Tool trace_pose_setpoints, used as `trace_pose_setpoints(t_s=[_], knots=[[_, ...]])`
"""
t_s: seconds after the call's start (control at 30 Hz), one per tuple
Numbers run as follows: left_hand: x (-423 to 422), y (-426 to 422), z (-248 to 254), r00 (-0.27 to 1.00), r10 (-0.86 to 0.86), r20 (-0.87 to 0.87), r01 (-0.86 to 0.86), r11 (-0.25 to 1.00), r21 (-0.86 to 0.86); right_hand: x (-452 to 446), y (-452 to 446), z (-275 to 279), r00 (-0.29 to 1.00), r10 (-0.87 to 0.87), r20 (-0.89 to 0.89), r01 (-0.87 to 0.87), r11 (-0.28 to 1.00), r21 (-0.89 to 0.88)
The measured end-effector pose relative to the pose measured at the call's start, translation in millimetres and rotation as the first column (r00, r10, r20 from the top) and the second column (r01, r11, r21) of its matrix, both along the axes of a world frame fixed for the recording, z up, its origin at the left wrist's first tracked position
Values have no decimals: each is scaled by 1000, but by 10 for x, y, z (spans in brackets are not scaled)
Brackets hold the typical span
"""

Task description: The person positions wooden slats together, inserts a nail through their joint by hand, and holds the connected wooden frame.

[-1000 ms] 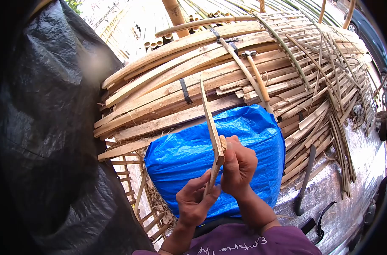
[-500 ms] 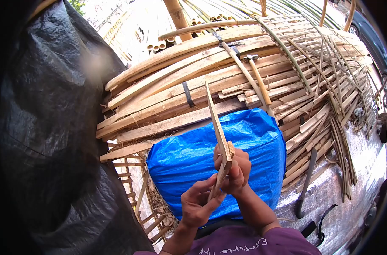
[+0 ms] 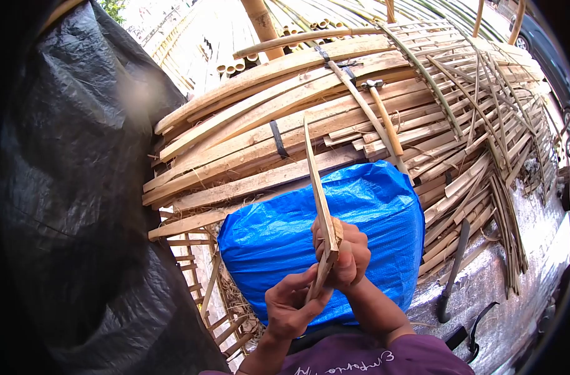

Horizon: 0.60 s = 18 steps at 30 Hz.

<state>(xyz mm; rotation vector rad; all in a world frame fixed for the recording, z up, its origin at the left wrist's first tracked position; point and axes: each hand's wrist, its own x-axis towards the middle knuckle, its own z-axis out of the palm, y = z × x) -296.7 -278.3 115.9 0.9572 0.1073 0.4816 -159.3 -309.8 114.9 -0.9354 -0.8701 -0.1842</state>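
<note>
A long, thin wooden strip points up and away from me, over a blue plastic sheet across my lap. My left hand pinches its near end between thumb and fingers. Just above and to the right, my right hand is closed round the strip, with a small pale wood piece showing by its fingers. How far that small piece reaches into the grip is hidden. Both hands are close together.
Split bamboo slats lie stacked ahead, with a hammer on them. A dark curved blade rests at the right on a silvery sheet. Black plastic hangs at the left. A car stands at the far right.
My right hand has turned and wrapped its fingers round the strip. The strip has shifted slightly right and down, with my left hand still on its near end.
</note>
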Motion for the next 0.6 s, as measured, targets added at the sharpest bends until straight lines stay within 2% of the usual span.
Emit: trace_pose_setpoints(t_s=[0.3,0.43,0.5,0.6], knots=[[-7,7,-26,1000,-23,3,23,999,-27,-5,-10,-15,996,74,-53,-72,997,43],[12,-19,4,1000,-13,-22,13,1000,-2,-17,-87,16,997,8,-76,-10,1000,-23],[20,-29,-12,999,-12,-34,12,1000,10,35,-161,-52,992,-86,93,92,994,-66],[-6,-30,-30,998,-13,-60,15,999,42,39,-271,-11,994,-45,97,46,999,-4]])
